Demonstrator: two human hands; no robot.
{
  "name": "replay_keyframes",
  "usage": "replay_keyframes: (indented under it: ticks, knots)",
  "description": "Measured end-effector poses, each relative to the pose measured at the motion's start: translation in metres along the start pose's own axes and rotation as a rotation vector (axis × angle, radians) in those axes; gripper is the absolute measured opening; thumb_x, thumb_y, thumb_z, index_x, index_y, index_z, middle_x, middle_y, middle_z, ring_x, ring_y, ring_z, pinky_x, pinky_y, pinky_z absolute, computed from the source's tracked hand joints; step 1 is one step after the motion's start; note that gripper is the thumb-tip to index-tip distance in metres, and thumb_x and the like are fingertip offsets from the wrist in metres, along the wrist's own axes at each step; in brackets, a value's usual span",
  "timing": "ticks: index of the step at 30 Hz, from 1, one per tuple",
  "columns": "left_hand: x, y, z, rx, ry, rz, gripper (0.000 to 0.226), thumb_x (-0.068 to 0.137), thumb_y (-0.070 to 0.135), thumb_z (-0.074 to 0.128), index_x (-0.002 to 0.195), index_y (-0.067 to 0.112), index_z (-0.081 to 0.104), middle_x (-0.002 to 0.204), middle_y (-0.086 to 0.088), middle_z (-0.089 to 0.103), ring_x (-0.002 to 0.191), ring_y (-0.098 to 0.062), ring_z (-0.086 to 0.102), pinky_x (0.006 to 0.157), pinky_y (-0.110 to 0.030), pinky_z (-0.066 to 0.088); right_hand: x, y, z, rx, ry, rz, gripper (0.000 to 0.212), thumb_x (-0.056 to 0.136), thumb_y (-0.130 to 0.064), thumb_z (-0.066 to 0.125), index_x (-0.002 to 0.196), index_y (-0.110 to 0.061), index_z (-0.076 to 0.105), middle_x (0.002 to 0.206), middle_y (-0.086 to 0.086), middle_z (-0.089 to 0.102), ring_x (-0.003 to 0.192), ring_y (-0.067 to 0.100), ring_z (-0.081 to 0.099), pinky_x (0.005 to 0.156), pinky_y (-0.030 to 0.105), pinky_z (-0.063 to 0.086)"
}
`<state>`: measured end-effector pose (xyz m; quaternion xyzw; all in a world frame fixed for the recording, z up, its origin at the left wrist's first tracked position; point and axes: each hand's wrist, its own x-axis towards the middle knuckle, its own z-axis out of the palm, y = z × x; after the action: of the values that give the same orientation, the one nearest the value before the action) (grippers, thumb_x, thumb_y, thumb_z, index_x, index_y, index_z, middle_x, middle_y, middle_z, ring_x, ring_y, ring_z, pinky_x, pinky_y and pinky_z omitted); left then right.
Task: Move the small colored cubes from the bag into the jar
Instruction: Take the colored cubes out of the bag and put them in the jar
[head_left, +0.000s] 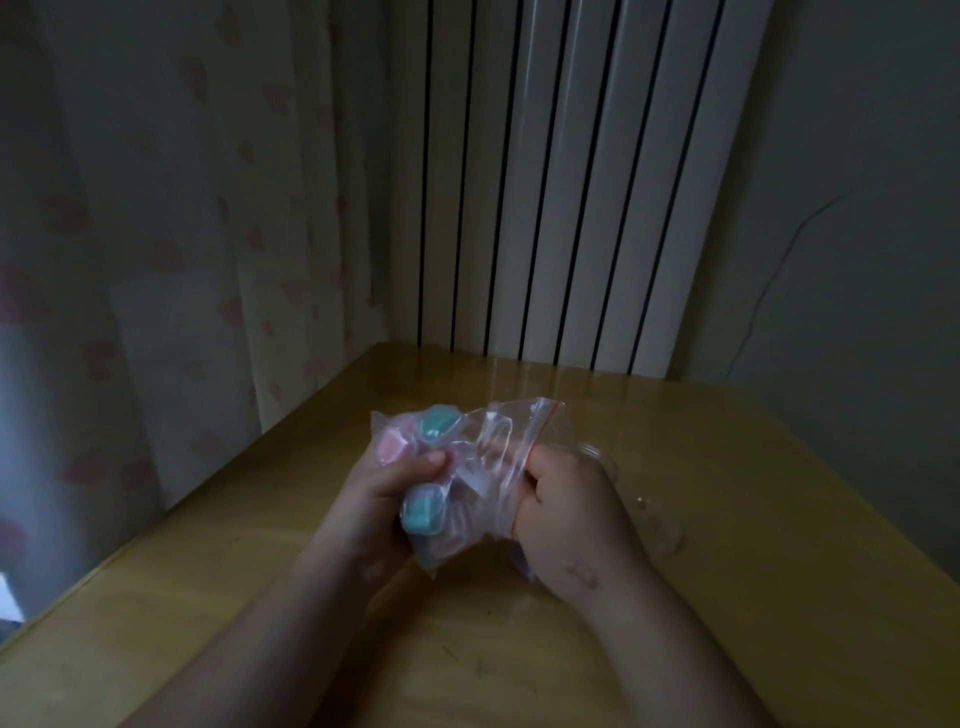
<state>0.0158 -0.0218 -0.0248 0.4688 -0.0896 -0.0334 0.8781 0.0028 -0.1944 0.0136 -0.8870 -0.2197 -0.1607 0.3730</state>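
A clear plastic zip bag (483, 441) with a red seal strip is held above the wooden table (727, 467). Several small cubes lie inside it, among them a teal cube (439, 422), a pink cube (389, 441) and a second teal cube (423, 512). My left hand (379, 504) grips the bag's filled end from below, thumb on top. My right hand (566, 514) is closed on the bag's mouth at the red strip. A clear glass jar (649, 519) stands on the table just right of my right hand, faint and partly hidden by it.
A white ribbed radiator (571, 182) stands behind the table's far edge. A curtain with pink patterns (182, 234) hangs along the left edge. A grey wall (857, 208) lies to the right. The room is dim.
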Motion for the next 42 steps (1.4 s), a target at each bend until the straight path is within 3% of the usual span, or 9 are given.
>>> replay_keyframes:
  ticks: [9,12,15,18,23,26,32,38,42]
  knots:
    - [0.0,-0.001,0.004,0.095,-0.031,0.008,0.08,0.062,0.017,0.085,0.134,0.006,0.052,0.119,-0.023,0.067,0.102,-0.037,0.069,0.076,-0.042,0.059,0.005,0.002,0.007,-0.06,-0.032,0.047,0.021,0.088,-0.037,0.06,0.109,-0.037,0.059,0.099,-0.015,0.063,0.092,0.002,0.061,0.084,0.039,0.055]
    - [-0.001,0.0,0.004,0.089,-0.077,0.014,0.089,0.059,0.028,0.091,0.135,0.007,0.052,0.124,-0.024,0.064,0.107,-0.039,0.066,0.08,-0.044,0.057,0.006,0.0,0.008,-0.037,-0.059,0.084,0.022,0.091,-0.03,0.059,0.113,-0.028,0.059,0.106,-0.01,0.062,0.098,0.007,0.061,0.088,0.033,0.052]
    - [0.0,-0.002,0.003,0.024,-0.06,0.019,0.076,0.065,0.027,0.087,0.133,0.012,0.057,0.127,-0.025,0.063,0.112,-0.042,0.065,0.082,-0.048,0.057,0.002,-0.003,-0.002,0.041,0.08,0.065,0.015,0.087,-0.033,0.064,0.101,-0.037,0.059,0.092,-0.015,0.063,0.084,-0.001,0.061,0.067,0.017,0.053]
    - [0.001,-0.002,0.004,-0.037,0.014,0.055,0.043,0.081,0.019,0.07,0.123,0.013,0.066,0.123,-0.022,0.068,0.11,-0.039,0.067,0.087,-0.051,0.058,-0.002,-0.002,-0.014,0.129,0.188,0.1,0.021,0.086,-0.023,0.066,0.102,-0.035,0.058,0.082,-0.018,0.057,0.072,-0.006,0.055,0.049,0.007,0.044]
    - [0.002,0.001,0.005,-0.145,0.168,0.08,0.031,0.083,0.016,0.06,0.112,0.015,0.069,0.115,-0.02,0.068,0.101,-0.038,0.066,0.089,-0.05,0.051,0.003,0.006,-0.027,0.105,0.359,0.193,0.021,0.083,-0.042,0.069,0.093,-0.036,0.052,0.086,-0.019,0.06,0.075,-0.009,0.054,0.054,0.008,0.036]
    - [0.0,0.004,0.009,-0.159,0.142,0.107,0.019,0.084,0.016,0.058,0.088,0.016,0.077,0.091,-0.018,0.062,0.081,-0.028,0.053,0.072,-0.041,0.043,0.005,0.013,-0.032,0.076,0.413,0.255,0.024,0.081,-0.044,0.07,0.083,-0.031,0.051,0.083,-0.016,0.06,0.073,-0.008,0.052,0.052,0.012,0.033]
    - [0.003,0.004,0.007,-0.171,0.184,0.138,0.036,0.083,0.015,0.058,0.118,0.008,0.056,0.089,-0.016,0.06,0.076,-0.023,0.049,0.067,-0.036,0.04,0.006,0.02,-0.035,-0.02,0.478,0.251,0.021,0.084,-0.041,0.068,0.089,-0.027,0.054,0.085,-0.016,0.059,0.067,-0.007,0.049,0.05,0.015,0.032]
    - [0.001,0.003,0.007,-0.157,0.166,0.12,0.021,0.086,0.015,0.057,0.092,0.015,0.077,0.089,-0.017,0.062,0.078,-0.028,0.051,0.069,-0.041,0.042,0.006,0.027,-0.028,-0.088,0.356,0.317,0.014,0.09,-0.024,0.063,0.102,-0.029,0.061,0.089,-0.019,0.061,0.066,-0.008,0.043,0.053,0.009,0.029]
    - [0.004,0.002,0.0,-0.174,0.216,0.08,0.043,0.086,0.015,0.061,0.129,0.008,0.058,0.115,-0.02,0.064,0.095,-0.032,0.064,0.08,-0.044,0.055,0.007,0.022,-0.027,-0.014,0.358,0.242,0.014,0.089,-0.019,0.063,0.088,-0.033,0.06,0.084,-0.018,0.06,0.072,-0.01,0.049,0.053,0.004,0.033]
